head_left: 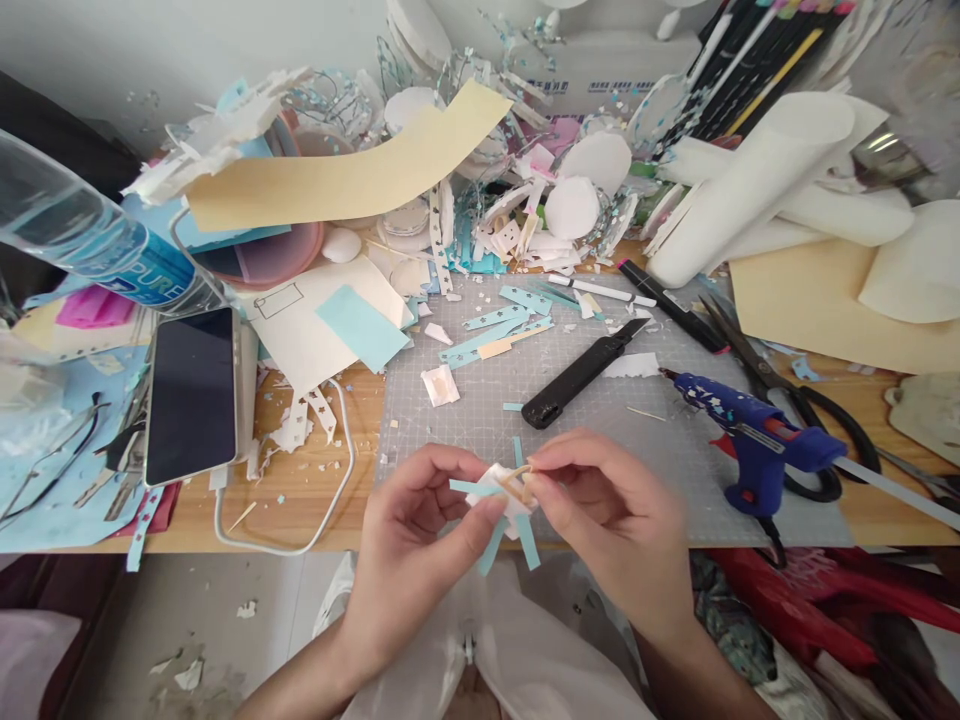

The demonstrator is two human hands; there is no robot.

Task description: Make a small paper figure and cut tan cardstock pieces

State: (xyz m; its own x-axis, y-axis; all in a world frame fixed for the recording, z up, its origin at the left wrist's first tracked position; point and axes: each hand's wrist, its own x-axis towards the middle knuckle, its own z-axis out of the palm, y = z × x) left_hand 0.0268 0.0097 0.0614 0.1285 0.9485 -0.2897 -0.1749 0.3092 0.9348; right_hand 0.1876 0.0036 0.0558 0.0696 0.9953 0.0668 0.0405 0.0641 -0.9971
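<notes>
Between both hands, over the near edge of the cutting mat (457, 420), is a small white paper piece (495, 477) with several light-blue paper strips (528, 542) sticking out of it. My left hand (431, 530) pinches it from the left with thumb and fingers. My right hand (611, 515) is closed at its right side, thumb and forefinger pinching a thin tan strip (516, 472) that lies against the white piece. Fingers hide part of the piece. Just beyond the hands lies a black utility knife (581, 375) with its blade out.
A blue hot glue gun (757, 430) and black scissors (780, 385) lie at the right. On the left stand a phone (190, 395) and a water bottle (97, 230). Cut blue strips (487, 335) are on the mat. Paper scraps, white rolls (757, 190) and a tan paper band (345, 185) crowd the back.
</notes>
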